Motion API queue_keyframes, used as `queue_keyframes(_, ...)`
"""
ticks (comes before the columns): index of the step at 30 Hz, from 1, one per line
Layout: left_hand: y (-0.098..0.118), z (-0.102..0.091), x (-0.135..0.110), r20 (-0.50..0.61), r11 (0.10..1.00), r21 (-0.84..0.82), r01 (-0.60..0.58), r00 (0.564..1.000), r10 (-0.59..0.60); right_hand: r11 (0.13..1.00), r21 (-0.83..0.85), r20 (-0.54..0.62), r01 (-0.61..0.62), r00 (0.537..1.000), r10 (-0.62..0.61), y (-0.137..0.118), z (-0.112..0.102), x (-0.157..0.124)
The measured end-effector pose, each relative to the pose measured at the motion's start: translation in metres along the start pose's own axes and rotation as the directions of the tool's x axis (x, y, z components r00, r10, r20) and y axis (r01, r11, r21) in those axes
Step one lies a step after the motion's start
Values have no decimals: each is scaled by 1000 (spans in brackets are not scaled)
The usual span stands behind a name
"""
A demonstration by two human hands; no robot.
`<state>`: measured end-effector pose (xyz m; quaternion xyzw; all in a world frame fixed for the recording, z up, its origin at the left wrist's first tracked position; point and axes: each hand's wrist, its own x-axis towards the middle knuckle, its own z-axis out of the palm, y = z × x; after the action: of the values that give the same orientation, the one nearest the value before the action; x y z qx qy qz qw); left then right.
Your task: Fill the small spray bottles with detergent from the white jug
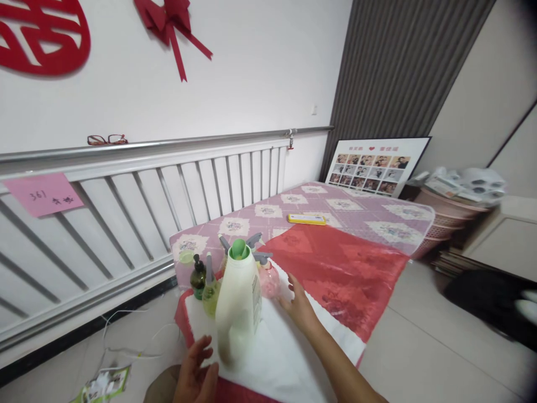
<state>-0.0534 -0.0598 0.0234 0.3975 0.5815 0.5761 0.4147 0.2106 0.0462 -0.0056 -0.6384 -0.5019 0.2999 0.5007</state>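
A large cream-white jug bottle (237, 313) with a green cap (239, 249) stands upright on a white cloth (289, 352). Beside its lower left side is my left hand (197, 369), fingers curved and apart, holding nothing. My right hand (298, 305) is open to the right of the jug, its fingertips close to a round pink spray bottle (269, 280); whether they touch it I cannot tell. Left of the jug are a yellow-green spray bottle (211, 299) and a dark green pump bottle (198, 278). More grey spray heads show behind the jug, their bottles mostly hidden.
Under the white cloth lies a red sheet (335, 268) on a table with a purple patterned cover (268, 211). A yellow-edged flat box (306, 219) lies farther back. A white radiator (159, 207) runs along the left, with cables (104, 341) on the floor below.
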Motion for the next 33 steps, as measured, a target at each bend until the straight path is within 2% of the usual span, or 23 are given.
queue_keyframes(3, 5, 12, 13, 26, 999, 26, -43, 999, 42, 1000, 12, 12, -14, 1000, 14, -6, -9, -29)
queue_keyframes(6, 13, 23, 22, 114, 1000, 2, -21, 993, 21, 999, 26, 26, -18, 1000, 17, -10, -11, -60)
queue_keyframes(8, 17, 29, 26, 177, 999, 44, -12, 984, 4, 999, 45, 44, -24, 999, 22, -10, -10, -78)
queue_keyframes(11, 22, 35, 31, 205, 989, 147, -17, 979, -14, 995, 95, 122, -43, 992, 31, -12, -5, -101)
queue_keyframes(14, 27, 38, 31, 191, 989, 150, -9, 981, -20, 989, 133, 232, -62, 972, 30, -22, 1, -115)
queue_keyframes(21, 40, 39, 25, 265, 987, 155, 31, 962, -72, 981, 191, 343, -15, 938, -52, -70, 14, -126)
queue_keyframes(26, 47, 40, 25, 309, 987, 156, 38, 947, -85, 979, 203, 389, 7, 917, -87, -94, 31, -125)
queue_keyframes(30, 51, 46, 21, 293, 993, 81, 91, 950, -111, 953, 302, 363, 22, 922, -137, -110, 50, -125)
queue_keyframes(33, 53, 49, 13, 297, 990, -16, 141, 946, -130, 910, 413, 297, -35, 950, -98, -116, 63, -130)
